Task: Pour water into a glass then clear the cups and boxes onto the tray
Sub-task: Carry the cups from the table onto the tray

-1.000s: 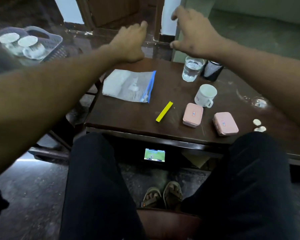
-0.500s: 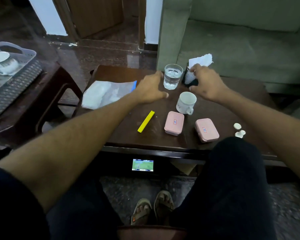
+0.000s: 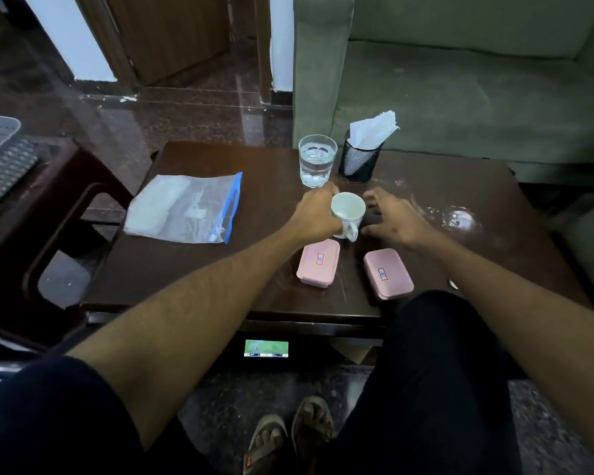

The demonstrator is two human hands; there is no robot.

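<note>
Sitting nearest the counter's front edge, 2 pink rectangular plastic boxes lie flat: the left pink box (image 3: 318,267) and the right pink box (image 3: 388,273), set apart from each other. Just beyond them, the left hand (image 3: 314,217) curls around the side of a white ceramic cup (image 3: 347,210), which stands upright on the dark brown wooden counter (image 3: 268,286) with its handle toward the person. The right hand (image 3: 393,217) lies just beside the cup, fingers spread wide, holding nothing. Farther back stand a clear drinking glass (image 3: 316,164) holding water and a black mesh holder (image 3: 359,164) with white paper napkins. Left lies a clear zip bag (image 3: 186,209); at the far left edge, a grey plastic tray (image 3: 0,132).
</note>
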